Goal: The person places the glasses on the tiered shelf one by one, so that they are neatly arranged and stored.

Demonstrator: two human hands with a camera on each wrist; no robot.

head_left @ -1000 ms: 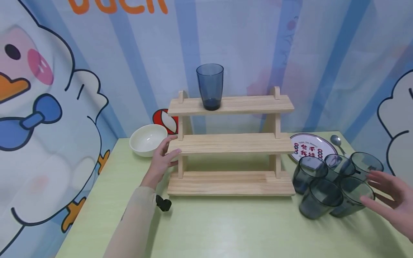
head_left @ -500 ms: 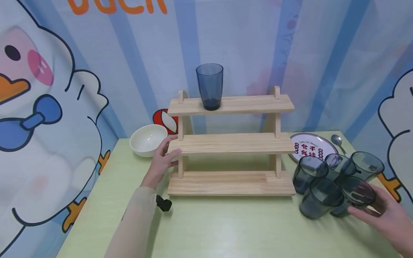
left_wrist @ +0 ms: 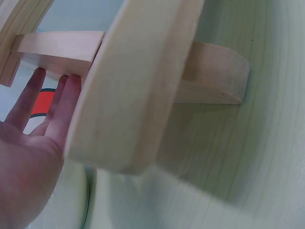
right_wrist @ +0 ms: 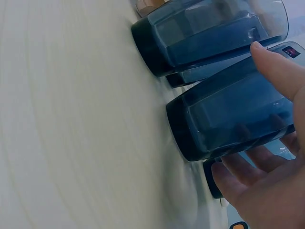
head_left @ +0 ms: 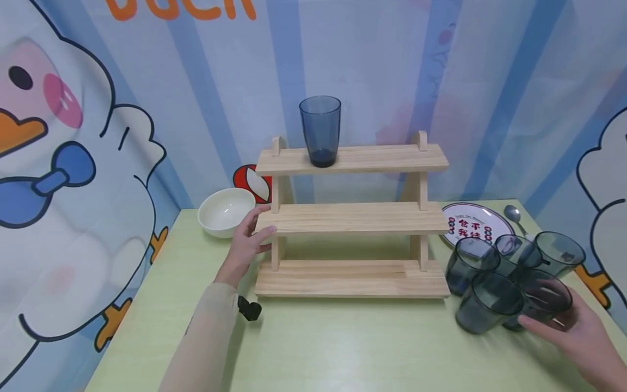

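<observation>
A three-tier wooden display rack (head_left: 352, 218) stands mid-table with one blue-grey drinking glass (head_left: 321, 133) upright on its top tier. My left hand (head_left: 246, 239) holds the rack at the left end of its middle shelf. Fingertips (left_wrist: 71, 83) touch the side upright in the left wrist view; the thumb is hidden there. At the right, my right hand (head_left: 575, 332) grips the front-right drinking glass (head_left: 541, 296) of a tight cluster, thumb on the near side and fingers round the far side. Another glass (right_wrist: 205, 33) stands close beside it in the right wrist view.
Several more glasses (head_left: 487, 310) crowd close to the gripped one. Behind them lie a printed plate (head_left: 477, 220) and a metal spoon (head_left: 512, 213). A white bowl (head_left: 226, 213) sits behind my left hand. A cartoon curtain (head_left: 362, 65) closes off the back.
My right hand has come in from the right, with its fingers apart, and closed round the front-right glass. My left hand stays on the rack.
</observation>
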